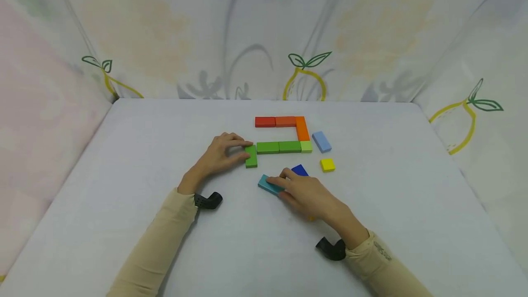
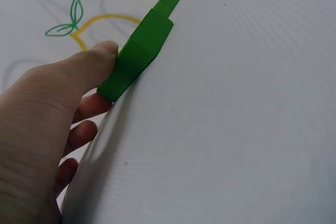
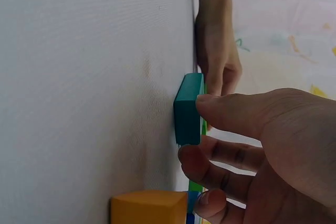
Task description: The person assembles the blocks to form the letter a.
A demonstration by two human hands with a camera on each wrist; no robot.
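Observation:
My left hand pinches an upright-lying green block between thumb and fingers, at the left end of a row of green blocks. In the left wrist view the thumb lies against that block's side. Nearer to me, my right hand pinches a teal block, its thumb and index finger at the right end. The right wrist view shows the teal block beside the thumb tip. A dark blue block lies just beyond the right hand, which partly hides it.
Red, red-orange and orange blocks join a light green square in a bent line. To the right lie a light blue block and a yellow square. An amber block sits beneath the right hand.

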